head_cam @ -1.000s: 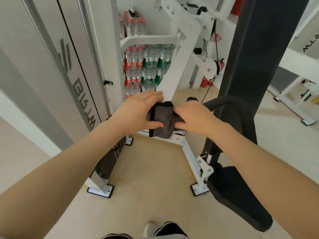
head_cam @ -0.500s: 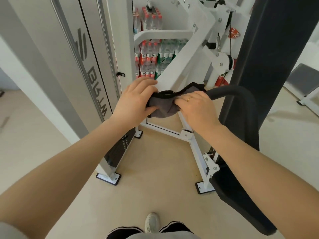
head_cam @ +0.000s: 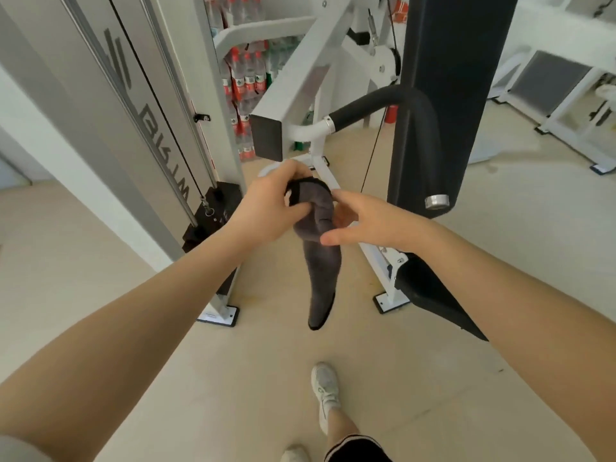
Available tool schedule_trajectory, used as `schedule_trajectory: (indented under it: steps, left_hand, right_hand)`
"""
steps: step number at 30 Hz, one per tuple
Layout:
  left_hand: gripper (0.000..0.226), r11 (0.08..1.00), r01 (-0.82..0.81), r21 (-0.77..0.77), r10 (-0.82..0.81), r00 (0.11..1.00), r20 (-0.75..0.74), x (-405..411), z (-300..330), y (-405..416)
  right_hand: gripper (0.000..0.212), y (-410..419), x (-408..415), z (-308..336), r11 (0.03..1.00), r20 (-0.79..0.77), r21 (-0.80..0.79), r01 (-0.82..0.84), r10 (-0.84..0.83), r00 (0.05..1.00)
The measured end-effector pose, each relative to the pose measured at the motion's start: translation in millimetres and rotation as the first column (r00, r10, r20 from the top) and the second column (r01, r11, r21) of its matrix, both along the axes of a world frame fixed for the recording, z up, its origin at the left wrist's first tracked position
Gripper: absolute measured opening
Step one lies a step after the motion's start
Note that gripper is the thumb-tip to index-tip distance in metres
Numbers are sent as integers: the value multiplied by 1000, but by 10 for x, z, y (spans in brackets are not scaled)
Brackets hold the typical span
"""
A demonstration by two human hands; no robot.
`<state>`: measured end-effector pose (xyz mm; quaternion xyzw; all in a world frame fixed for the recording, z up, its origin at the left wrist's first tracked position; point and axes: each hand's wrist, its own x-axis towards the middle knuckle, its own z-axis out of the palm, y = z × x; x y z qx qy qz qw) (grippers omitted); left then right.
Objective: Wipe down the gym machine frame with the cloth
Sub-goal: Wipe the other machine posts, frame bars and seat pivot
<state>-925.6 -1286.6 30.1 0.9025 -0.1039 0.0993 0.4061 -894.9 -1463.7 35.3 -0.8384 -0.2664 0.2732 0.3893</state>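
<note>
Since earlier frame: dark grey fabric cloth [head_cam: 321, 261] off white metal machine frame [head_cam: 293, 85], now dangling. Left hand [head_cam: 266, 208] fingers clamp bunched top; right hand [head_cam: 370, 221] fingers spread beside it, grasping nothing. Refold flat pad before pressing back onto frame.

Black handle [head_cam: 393, 101] arcs above hands; back pad [head_cam: 446, 78] blocks right; floor [head_cam: 266, 355] open below.

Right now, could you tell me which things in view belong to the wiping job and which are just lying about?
For the job:
grey cloth, gripped by the left hand
right hand, open beside it
white machine frame

Lying about:
stacked water bottles
black handle grip
seat pad
</note>
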Motion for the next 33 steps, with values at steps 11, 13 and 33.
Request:
schedule_trajectory:
  steps: [11,13,33]
  left_hand:
    - [7,907,78,-413,-239,904,-354,-82,163,-1314]
    - [10,864,21,-502,-237,898,-371,-32,197,-1706]
    - [14,923,-75,-376,-42,955,-293,1522,261,-5803]
  right_hand:
    - [8,-1551,-327,-85,938,-102,121,325,-314,944]
    - [11,-1931,-280,-51,919,-76,148,365,-358,931]
    - [14,-6230,1209,342,842,-64,161,514,-511,857]
